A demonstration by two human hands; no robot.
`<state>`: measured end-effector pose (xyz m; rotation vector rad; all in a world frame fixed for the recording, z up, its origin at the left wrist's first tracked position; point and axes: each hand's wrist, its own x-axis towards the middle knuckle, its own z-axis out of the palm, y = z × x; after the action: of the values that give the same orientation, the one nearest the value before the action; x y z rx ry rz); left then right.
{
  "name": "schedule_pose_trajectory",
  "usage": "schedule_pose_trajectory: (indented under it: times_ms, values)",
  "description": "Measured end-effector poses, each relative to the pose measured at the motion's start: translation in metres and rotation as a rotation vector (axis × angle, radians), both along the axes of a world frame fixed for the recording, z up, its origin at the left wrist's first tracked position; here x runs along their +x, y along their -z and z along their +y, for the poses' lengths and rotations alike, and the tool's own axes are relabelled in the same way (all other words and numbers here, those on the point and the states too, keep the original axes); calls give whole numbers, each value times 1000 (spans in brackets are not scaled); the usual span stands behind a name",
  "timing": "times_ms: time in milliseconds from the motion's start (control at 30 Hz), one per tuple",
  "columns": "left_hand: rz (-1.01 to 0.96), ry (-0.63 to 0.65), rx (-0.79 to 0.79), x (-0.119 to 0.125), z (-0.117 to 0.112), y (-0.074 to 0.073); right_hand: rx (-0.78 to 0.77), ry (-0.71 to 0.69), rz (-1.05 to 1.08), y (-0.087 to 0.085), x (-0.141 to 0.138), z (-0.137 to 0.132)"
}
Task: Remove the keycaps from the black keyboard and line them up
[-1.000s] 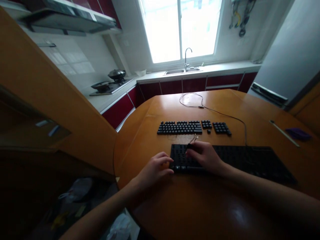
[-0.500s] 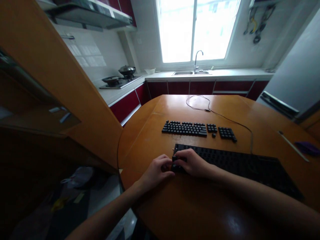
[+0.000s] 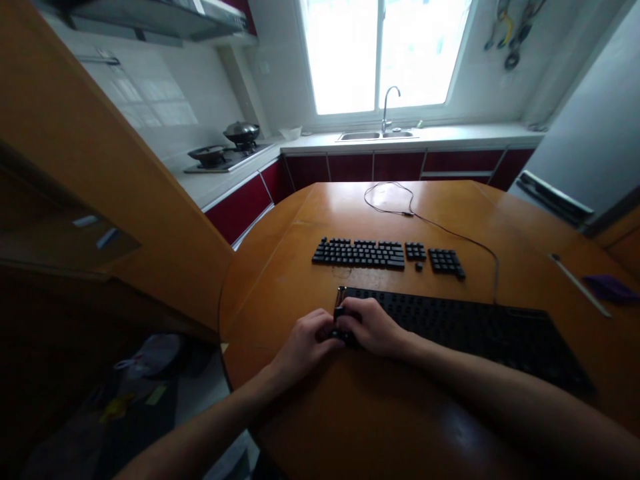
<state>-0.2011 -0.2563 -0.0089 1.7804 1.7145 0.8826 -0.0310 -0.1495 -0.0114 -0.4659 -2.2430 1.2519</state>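
Note:
A black keyboard [image 3: 475, 327], stripped of its keycaps, lies across the round wooden table [image 3: 400, 413]. Both hands meet at its left end. My left hand [image 3: 305, 343] is curled against the keyboard's left edge. Over the corner keys, my right hand [image 3: 370, 327] is closed round a small keycap puller [image 3: 340, 299] that sticks up between the hands. The removed black keycaps [image 3: 360, 253] are laid out in keyboard order behind it, with the number-pad group [image 3: 445, 261] at their right. The keyboard's cable [image 3: 400, 207] loops towards the far side.
A thin stick [image 3: 580, 285] and a purple cloth [image 3: 613, 288] lie at the table's right. A wooden cabinet [image 3: 100, 200] stands close on the left, with bags on the floor [image 3: 150, 373] below. Behind are the stove [image 3: 225, 150], the sink [image 3: 375, 135] and a fridge [image 3: 590, 147].
My right hand moved left along the keyboard, from near its upper middle to the left corner, carrying the puller. My left hand closed in beside it. The camera view shifted slightly.

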Motion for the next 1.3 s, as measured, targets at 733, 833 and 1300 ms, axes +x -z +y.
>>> schedule_pose_trajectory:
  times_ms: [733, 833, 1300]
  values:
    - [59, 223, 270, -4, 78, -23, -119, 412, 327, 8, -3, 15]
    - [30, 227, 220, -4, 76, -15, -46, 353, 286, 7, -2, 13]
    - [16, 312, 190, -17, 70, 0, -85, 336, 245, 12, -4, 15]
